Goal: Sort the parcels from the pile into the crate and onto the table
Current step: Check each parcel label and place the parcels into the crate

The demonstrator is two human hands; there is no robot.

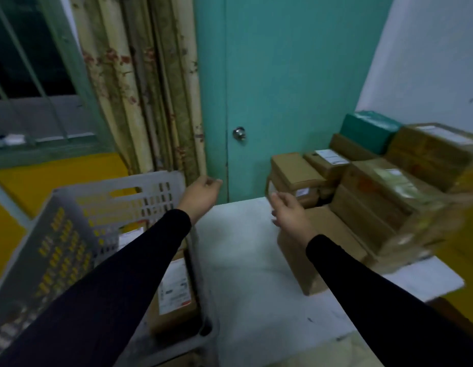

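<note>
1. Black sleeves [118, 282] cover both your arms, which reach up from the bottom edge of the frame.
2. Grey plastic crate [79, 223] fills the lower left; a brown parcel [174, 295] with a white label lies inside it, partly hidden by your left arm.
3. White table [246, 274] runs through the centre and lower right of the frame.
4. Your left hand [201, 194] hangs in the air at frame centre, above the crate's far right corner; its fingers are loosely curled and it holds nothing.
5. Your right hand [288, 210] is just right of centre, fingers relaxed and spread, gripping nothing. It is over a flat box [317, 260] lying on the table; whether it touches that box you cannot tell.
6. Brown boxes make up the pile [384, 197] at the right edge, stacked on the table's far end, several with white labels. A green box [368, 131] sits at the back of it.
7. Teal door [283, 88] with a round knob [239, 133] stands behind, and a patterned curtain [140, 88] hangs at the upper left.
</note>
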